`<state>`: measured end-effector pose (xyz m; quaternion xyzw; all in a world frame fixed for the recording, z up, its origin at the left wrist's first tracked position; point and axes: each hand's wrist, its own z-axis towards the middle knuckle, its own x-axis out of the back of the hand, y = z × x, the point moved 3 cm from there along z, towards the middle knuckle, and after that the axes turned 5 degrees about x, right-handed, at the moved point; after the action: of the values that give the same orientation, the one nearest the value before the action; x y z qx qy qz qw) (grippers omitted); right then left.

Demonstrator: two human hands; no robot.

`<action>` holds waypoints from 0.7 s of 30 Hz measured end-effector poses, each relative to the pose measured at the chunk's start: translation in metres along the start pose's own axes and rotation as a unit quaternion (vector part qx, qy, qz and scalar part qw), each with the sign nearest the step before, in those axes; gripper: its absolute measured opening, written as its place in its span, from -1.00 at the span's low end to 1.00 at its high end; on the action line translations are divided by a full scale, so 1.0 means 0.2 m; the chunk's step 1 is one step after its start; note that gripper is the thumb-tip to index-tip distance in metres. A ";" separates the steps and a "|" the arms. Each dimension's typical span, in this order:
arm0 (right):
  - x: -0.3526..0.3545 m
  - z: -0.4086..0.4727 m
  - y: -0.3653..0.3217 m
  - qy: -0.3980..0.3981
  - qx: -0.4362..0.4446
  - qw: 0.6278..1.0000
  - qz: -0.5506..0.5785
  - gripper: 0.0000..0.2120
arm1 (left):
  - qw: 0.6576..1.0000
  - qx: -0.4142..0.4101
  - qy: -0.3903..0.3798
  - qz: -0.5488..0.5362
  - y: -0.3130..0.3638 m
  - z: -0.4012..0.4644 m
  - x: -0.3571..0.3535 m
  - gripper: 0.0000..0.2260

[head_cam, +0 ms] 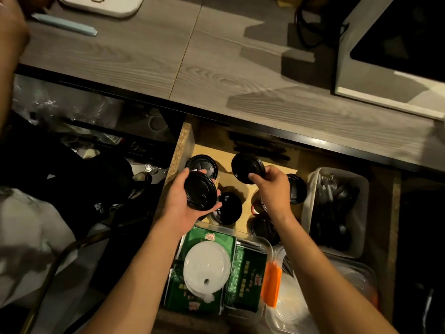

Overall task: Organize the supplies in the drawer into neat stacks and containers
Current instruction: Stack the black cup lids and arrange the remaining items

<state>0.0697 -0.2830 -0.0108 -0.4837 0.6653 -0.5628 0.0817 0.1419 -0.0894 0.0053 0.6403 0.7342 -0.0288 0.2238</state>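
Observation:
The wooden drawer point(185, 143) is pulled open below the counter. My left hand point(179, 201) grips a small stack of black round lids point(199, 190) over the drawer's left side. My right hand point(273, 186) pinches another stack of black lids point(246, 168) by its edge, held above the drawer's middle. More black lids lie on the drawer floor: one at the back left point(203, 163), one between my hands point(228, 208), one to the right of my right hand point(297, 189), and one partly under my right forearm point(262, 229).
A clear bin point(310, 189) of dark cutlery stands at the drawer's right. Green packets point(243, 276), white translucent lids point(207, 266), an orange item point(272, 283) and clear plastic containers point(293, 307) fill the front. A white appliance point(361, 75) sits on the counter; another person's hand point(12, 27) reaches in top left.

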 end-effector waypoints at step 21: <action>0.07 -0.57 -0.45 -0.181 0.319 0.904 -0.220 -0.48 | 0.994 -0.034 -0.105 0.016 -0.06 -0.43 -0.22 -0.70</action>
<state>0.0372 -0.2079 0.1107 -0.6594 0.3009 -0.6511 0.2252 0.1081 -0.1042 0.0954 0.6378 0.6967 -0.0669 0.3214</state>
